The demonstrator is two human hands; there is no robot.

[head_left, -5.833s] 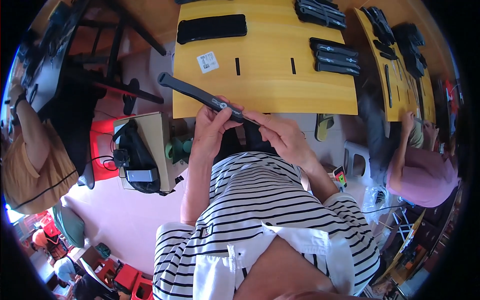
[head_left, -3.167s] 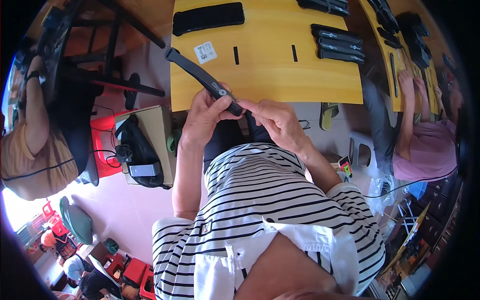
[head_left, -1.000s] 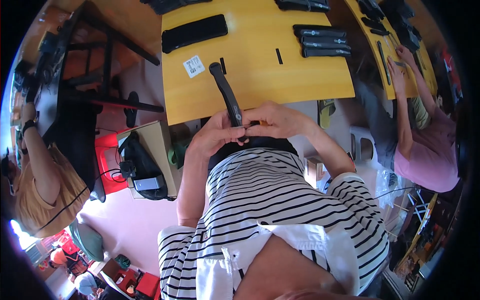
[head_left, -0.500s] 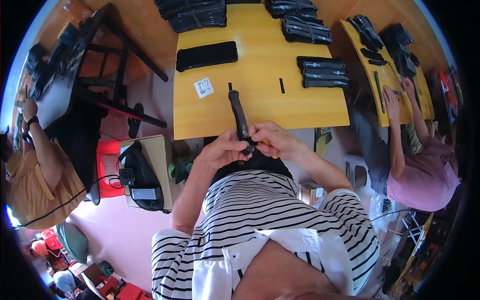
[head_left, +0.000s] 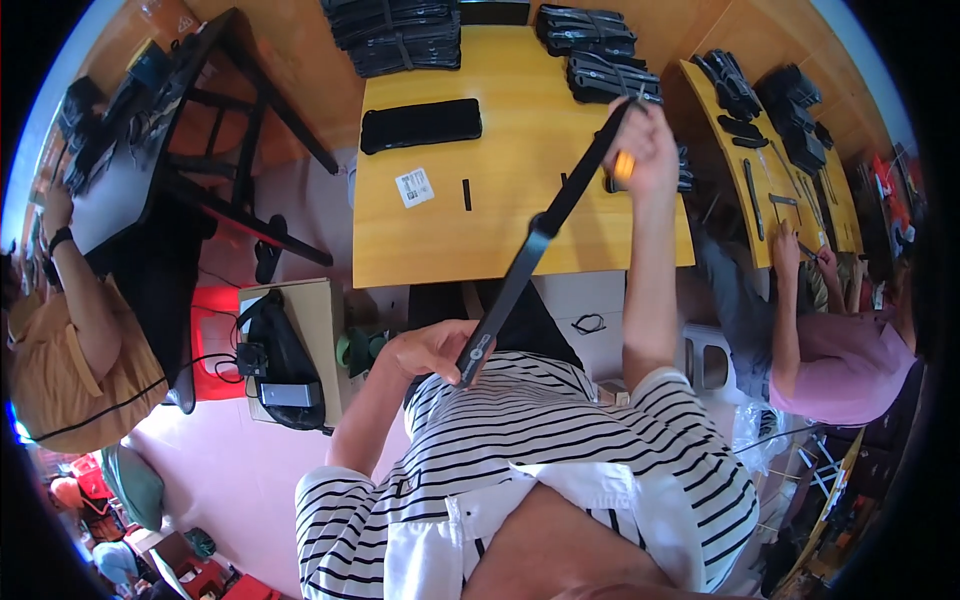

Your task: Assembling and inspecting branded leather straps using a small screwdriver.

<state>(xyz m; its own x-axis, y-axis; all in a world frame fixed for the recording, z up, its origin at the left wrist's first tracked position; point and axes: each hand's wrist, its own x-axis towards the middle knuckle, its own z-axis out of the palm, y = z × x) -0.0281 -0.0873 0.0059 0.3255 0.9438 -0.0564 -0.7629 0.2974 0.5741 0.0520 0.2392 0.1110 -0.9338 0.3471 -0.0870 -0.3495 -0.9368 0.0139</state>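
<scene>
A dark strap (head_left: 522, 268) stretches diagonally between my hands, with a ring-like slider partway along it. My left hand (head_left: 436, 350) is closed on its lower, wider end, close to my striped shirt. Raised over the table's right side, my right hand (head_left: 645, 148) grips the strap's upper end. An orange-handled tool (head_left: 624, 165) with a thin metal tip is in that same hand; its exact kind is unclear. Bundled dark straps (head_left: 610, 78) lie just behind my right hand. My right arm partly hides a smaller pile of straps (head_left: 684, 170).
On the yellow table (head_left: 430, 245) are a flat black pouch-like piece (head_left: 420, 125), a white label (head_left: 413, 187) and short black strips. A tall stack of dark straps (head_left: 395, 40) stands at the back left. Co-workers sit at side tables, left and right.
My hands have moved apart, drawing the strap out long. My right hand rose far up and right with the orange-handled tool; my left hand dropped toward my body.
</scene>
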